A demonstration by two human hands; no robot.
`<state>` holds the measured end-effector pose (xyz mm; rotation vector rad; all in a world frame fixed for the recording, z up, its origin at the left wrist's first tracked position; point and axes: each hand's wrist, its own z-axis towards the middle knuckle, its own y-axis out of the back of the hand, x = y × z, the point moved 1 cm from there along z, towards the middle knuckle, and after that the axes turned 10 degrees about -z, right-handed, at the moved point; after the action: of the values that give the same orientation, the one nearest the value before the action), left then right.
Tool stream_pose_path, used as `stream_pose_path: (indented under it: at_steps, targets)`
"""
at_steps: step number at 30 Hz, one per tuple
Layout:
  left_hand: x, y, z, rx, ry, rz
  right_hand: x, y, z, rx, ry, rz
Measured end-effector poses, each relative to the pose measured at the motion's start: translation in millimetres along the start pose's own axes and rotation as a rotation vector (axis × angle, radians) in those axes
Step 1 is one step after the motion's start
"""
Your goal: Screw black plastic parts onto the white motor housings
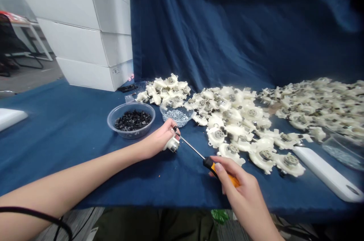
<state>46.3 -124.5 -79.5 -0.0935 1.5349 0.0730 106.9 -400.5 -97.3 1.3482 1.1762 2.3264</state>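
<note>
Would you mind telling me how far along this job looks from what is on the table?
It looks well along: heaps of white plastic units with silver centres lie to the right, apparently finished. In hand, the left hand holds a small silver cylinder, and the right hand holds an orange-handled screwdriver with its tip at it. Still left, seemingly: the clear bowl of screws and the clear bowl of black parts remain stocked.

A blue-draped table point(65, 146) carries white plastic housings point(236, 127), a bowl of screws point(176, 124), a bowl of black parts point(131, 134).
</note>
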Motion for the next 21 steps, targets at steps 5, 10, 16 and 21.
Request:
stream_pose_path:
  at_steps: [5, 10, 16, 21]
  targets:
    - [3.1, -0.4, 2.0, -0.028, 0.012, -0.044, 0.7, -0.2, 0.1, -0.103, 0.190, -0.136]
    - [-2.7, -1.7, -0.8, -0.004, 0.031, -0.011, 6.3, 3.6, -4.6, -0.246, 0.247, -0.165]
    - [-3.3, -2.3, -1.9, 0.005, 0.000, -0.004, -1.0, 3.8, 2.1, 0.041, -0.128, 0.131]
    - [2.5, -1.2, 1.2, -0.007, -0.003, -0.031, -1.9, 3.2, -0.6, 0.079, -0.095, 0.068]
